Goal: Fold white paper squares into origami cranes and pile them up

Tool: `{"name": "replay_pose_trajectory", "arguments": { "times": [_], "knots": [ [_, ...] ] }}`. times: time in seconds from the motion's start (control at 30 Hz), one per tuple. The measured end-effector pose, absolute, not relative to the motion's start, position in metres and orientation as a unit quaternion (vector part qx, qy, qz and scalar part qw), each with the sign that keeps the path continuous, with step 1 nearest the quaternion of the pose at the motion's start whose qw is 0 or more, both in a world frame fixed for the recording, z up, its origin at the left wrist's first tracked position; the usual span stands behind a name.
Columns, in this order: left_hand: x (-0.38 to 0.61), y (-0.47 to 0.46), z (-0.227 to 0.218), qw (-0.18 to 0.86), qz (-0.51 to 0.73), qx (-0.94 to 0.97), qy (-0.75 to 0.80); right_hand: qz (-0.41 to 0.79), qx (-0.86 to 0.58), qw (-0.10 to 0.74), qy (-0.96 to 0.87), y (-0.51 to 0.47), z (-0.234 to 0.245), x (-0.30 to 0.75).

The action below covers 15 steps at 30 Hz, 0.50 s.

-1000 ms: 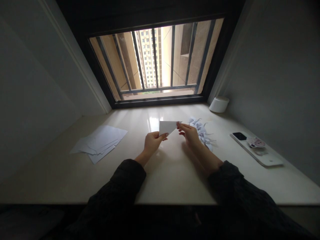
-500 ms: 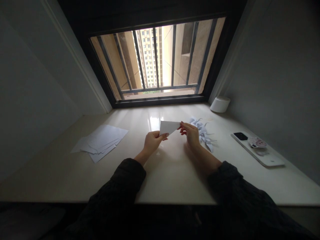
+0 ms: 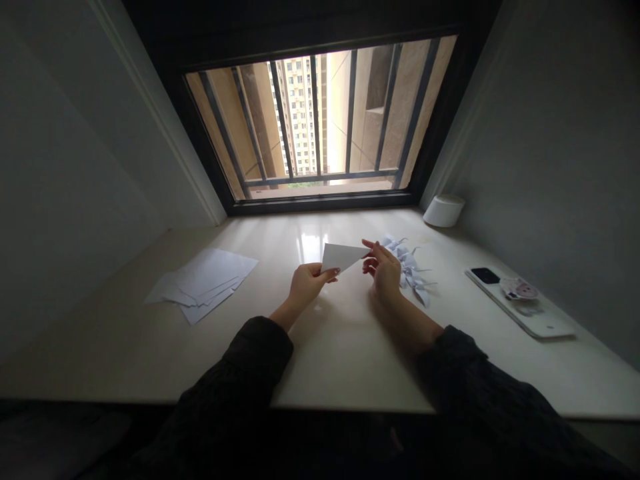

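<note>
A folded triangle of white paper (image 3: 342, 257) is held up over the sill, its narrow corner pointing right. My left hand (image 3: 307, 285) is closed on its left end, thumb on top. At the right corner, my right hand (image 3: 384, 268) pinches the tip between thumb and fingers, the other fingers curled loosely. Just behind my right hand lie several folded paper cranes (image 3: 410, 267), partly hidden by it. To the left, loose sheets of white paper (image 3: 210, 277) lie in an overlapping stack.
A white phone (image 3: 537, 320) with a round grip lies at the right. Near the window's right corner stands a white cylindrical object (image 3: 444, 211). A dark-framed window (image 3: 320, 207) with bars outside bounds the pale sill (image 3: 345, 373) at the back.
The view has shifted slightly. The fingers of my right hand have changed position at the paper's right corner, the index finger now more extended. My left hand keeps its hold.
</note>
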<state>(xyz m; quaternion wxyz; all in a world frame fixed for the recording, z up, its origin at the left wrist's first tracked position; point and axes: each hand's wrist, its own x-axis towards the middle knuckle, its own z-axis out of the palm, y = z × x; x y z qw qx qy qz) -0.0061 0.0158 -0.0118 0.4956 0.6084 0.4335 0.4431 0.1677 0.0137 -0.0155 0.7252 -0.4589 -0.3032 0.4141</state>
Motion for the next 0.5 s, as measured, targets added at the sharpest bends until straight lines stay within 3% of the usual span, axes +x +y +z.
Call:
{"name": "replay_pose_trajectory", "arguments": {
  "times": [0.13, 0.33, 0.5],
  "knots": [
    [-0.015, 0.022, -0.013, 0.465, 0.443, 0.616, 0.456, 0.314, -0.478, 0.725, -0.385, 0.010, -0.008, 0.174],
    [-0.029, 0.021, 0.004, 0.235, 0.421, 0.698, 0.530, 0.123, -0.499, 0.533, -0.672, 0.003, -0.007, 0.166],
    [-0.033, 0.019, 0.013, 0.156, 0.385, 0.777, 0.473, 0.166, -0.536, 0.441, -0.700, 0.006, -0.018, 0.166]
  ]
}}
